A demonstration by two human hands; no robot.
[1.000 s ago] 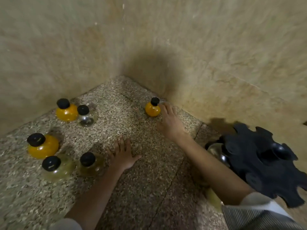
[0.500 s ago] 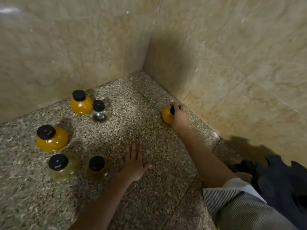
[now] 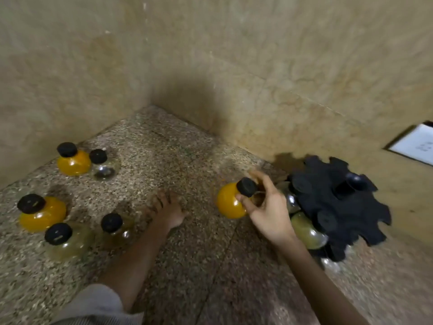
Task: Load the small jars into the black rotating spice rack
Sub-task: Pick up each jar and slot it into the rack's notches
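We note a speckled stone counter (image 3: 187, 146) set in a corner between two beige marbled walls (image 3: 281, 66). At the right, against the wall, stands the black rotating spice rack (image 3: 337, 207), its notched top plate tilted toward us; a yellow-green jar (image 3: 307, 233) and a clear jar (image 3: 290, 202) hang beneath its near edge.

The right hand (image 3: 269, 207) is closed around the neck of an orange jar (image 3: 228, 202), thumb and fingers pinching just under its black cap. We see the jar tilted, cap pointing toward the rack, just left of it; whether it touches the counter we cannot tell.

The left hand (image 3: 167, 211) lies flat on the counter, fingers spread, gripping nothing; motion blur softens it.

Five more capped jars stand at the left: an orange one (image 3: 73, 161) touching a clear one (image 3: 103, 166) near the wall; nearer us, a larger orange one (image 3: 42, 213), a pale yellow one (image 3: 66, 242) and a smaller pale one (image 3: 116, 227).
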